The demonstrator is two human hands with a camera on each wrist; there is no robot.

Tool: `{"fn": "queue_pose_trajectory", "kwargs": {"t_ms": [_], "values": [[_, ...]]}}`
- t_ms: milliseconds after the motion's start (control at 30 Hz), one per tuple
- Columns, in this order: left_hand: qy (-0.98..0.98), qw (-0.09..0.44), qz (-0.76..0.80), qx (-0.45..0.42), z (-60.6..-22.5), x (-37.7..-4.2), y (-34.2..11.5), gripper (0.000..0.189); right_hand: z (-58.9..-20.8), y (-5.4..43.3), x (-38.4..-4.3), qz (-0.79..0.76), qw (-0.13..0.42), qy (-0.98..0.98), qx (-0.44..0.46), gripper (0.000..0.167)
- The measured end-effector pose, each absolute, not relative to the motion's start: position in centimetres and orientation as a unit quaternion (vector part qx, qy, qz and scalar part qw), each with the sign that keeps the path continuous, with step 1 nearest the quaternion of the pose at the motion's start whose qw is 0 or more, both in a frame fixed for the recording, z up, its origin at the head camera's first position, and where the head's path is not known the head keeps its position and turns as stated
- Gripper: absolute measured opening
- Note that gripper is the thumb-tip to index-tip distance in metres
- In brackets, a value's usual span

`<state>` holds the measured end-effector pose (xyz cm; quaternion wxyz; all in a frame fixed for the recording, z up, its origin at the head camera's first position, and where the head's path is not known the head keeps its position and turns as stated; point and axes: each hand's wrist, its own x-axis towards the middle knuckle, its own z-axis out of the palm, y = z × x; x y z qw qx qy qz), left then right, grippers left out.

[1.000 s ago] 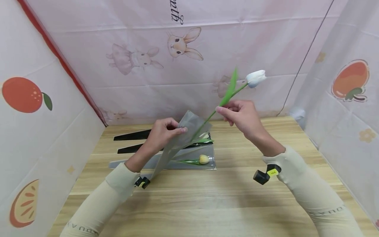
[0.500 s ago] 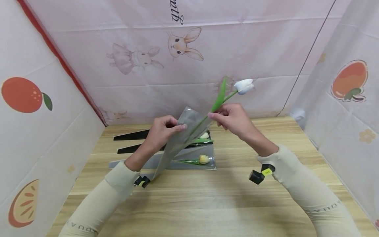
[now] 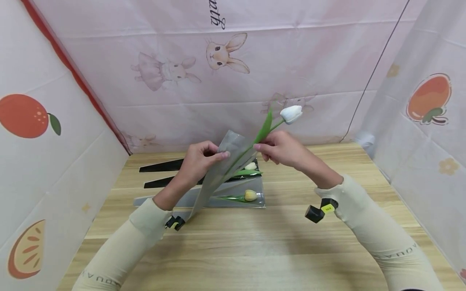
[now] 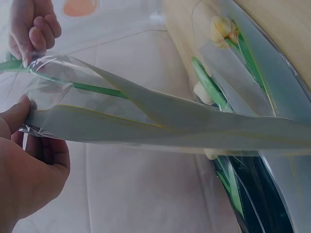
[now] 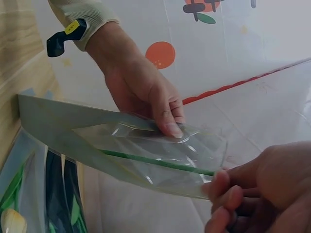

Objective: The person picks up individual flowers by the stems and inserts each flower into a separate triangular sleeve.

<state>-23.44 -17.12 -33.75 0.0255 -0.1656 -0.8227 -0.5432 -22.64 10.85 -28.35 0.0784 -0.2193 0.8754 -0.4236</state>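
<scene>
A white tulip [image 3: 291, 114] with a green leaf slants up to the right, and my right hand [image 3: 282, 149] pinches its stem near the leaf. The lower stem [image 5: 160, 161] lies inside a grey, clear-fronted flower sleeve [image 4: 97, 121]. My left hand [image 3: 200, 163] grips that sleeve by its upper edge between thumb and fingers, tilting it above the table. In the right wrist view the left thumb presses on the clear film, while the right fingers hold the stem at the sleeve's mouth. The bloom stays outside the sleeve, above the right hand.
On the wooden table [image 3: 255, 250] lies a grey sleeve holding a yellow tulip [image 3: 251, 195]. Behind it are two black sleeves [image 3: 160, 166], with a pale tulip [image 3: 251, 166] showing near their right end. Printed cloth walls [image 3: 174, 117] enclose the back and sides.
My right hand has moved down and left with the white tulip, and more of its stem has slid into the grey sleeve. The left hand has barely shifted.
</scene>
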Motion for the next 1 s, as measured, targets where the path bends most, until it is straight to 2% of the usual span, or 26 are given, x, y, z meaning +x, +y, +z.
{"fn": "queue_pose_trajectory", "kwargs": {"t_ms": [200,433,667,900,1000], "values": [[-0.821,0.024,-0.546,-0.168,-34.0,-23.6,-17.4,0.025,-27.5,10.7,-22.9,-0.388,0.09,0.887,-0.235,0.029],[-0.818,0.027,-0.548,-0.17,-34.0,-23.7,-17.5,0.025,-27.0,10.3,-22.5,-0.337,0.006,0.92,-0.199,0.017],[-0.815,0.033,-0.552,-0.17,-33.8,-23.6,-17.5,0.024,-27.1,10.6,-22.0,-0.353,-0.055,0.913,-0.195,0.016],[-0.813,0.032,-0.557,-0.167,-33.9,-23.4,-17.6,0.024,-27.7,11.7,-21.5,-0.416,-0.02,0.887,-0.198,0.02],[-0.813,0.032,-0.557,-0.167,-33.9,-23.5,-17.5,0.024,-28.1,11.9,-21.3,-0.445,-0.021,0.877,-0.183,0.025]]}}
